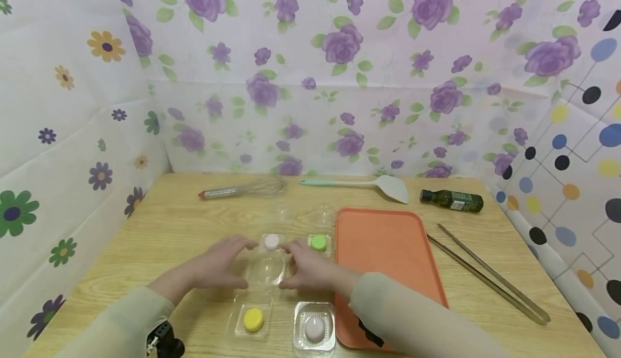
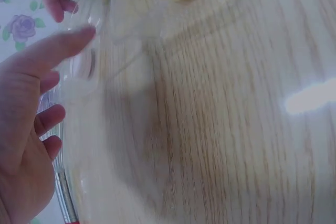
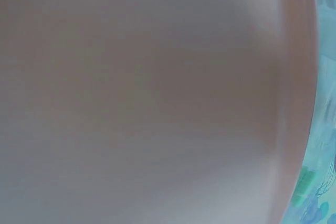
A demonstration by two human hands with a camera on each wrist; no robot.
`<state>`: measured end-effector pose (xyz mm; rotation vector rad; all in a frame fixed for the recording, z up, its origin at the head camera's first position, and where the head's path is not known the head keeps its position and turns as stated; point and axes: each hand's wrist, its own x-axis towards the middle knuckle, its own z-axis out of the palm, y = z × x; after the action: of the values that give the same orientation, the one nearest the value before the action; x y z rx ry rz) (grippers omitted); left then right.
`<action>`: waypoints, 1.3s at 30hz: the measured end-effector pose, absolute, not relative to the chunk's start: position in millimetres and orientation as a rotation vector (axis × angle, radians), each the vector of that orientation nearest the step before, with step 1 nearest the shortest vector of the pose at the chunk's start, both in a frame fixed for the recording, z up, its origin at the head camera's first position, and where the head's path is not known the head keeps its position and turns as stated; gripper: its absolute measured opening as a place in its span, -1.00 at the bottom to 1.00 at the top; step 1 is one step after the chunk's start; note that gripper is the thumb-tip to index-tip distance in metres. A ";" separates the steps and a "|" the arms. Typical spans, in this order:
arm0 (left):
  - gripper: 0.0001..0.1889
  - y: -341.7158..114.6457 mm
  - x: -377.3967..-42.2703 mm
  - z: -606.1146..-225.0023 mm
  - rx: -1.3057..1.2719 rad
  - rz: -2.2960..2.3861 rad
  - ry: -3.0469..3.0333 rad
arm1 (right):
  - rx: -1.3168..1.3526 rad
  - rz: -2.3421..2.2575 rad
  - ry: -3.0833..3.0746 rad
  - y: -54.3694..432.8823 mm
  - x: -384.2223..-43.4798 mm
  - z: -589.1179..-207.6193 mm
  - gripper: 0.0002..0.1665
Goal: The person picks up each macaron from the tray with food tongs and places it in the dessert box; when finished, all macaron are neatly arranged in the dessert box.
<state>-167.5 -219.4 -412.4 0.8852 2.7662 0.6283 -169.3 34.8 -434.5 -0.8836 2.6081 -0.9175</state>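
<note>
A clear plastic lid or box half (image 1: 268, 269) lies between my two hands, its exact edges hard to see. My left hand (image 1: 218, 265) is at its left, fingers and thumb spread apart with nothing gripped; the left wrist view shows this hand (image 2: 26, 108) from the thumb side. At the lid's right edge is my right hand (image 1: 312, 267), thumb and fingers apart; whether they touch the plastic I cannot tell. Just beyond sits a whitish macaron (image 1: 271, 241) in a clear tray. A green macaron (image 1: 318, 243) is behind the right hand. Nearer are a yellow macaron (image 1: 253, 319) and a pale lilac macaron (image 1: 315, 328).
An orange tray (image 1: 383, 250) lies under my right forearm and fills most of the right wrist view. Metal tongs (image 1: 490, 277) and a green bottle (image 1: 452, 200) are on the right. A whisk (image 1: 245, 188) and a spatula (image 1: 359, 183) lie along the back, near clear domed lids (image 1: 324, 214).
</note>
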 end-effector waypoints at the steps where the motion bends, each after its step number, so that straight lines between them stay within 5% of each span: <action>1: -0.15 -218.2 -167.3 -412.5 0.885 0.645 2.774 | -0.889 -0.937 2.608 35.4 -169.6 -433.8 0.00; 14: -0.07 -205.5 -163.1 -409.9 0.978 0.686 2.980 | -0.802 -1.346 2.340 46.7 -173.2 -424.8 0.08; 22: -0.06 -203.0 -159.8 -407.6 1.129 0.661 3.080 | -0.600 -1.656 1.831 43.2 -174.6 -426.3 -0.30; 39: 0.01 -204.5 -162.1 -411.2 1.503 0.551 3.274 | -0.466 -1.782 1.511 33.2 -173.7 -424.8 -0.29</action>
<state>-162.1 -204.5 -411.2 1.5035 3.2739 0.5510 -173.7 33.2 -424.8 -0.4659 1.5113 -1.7823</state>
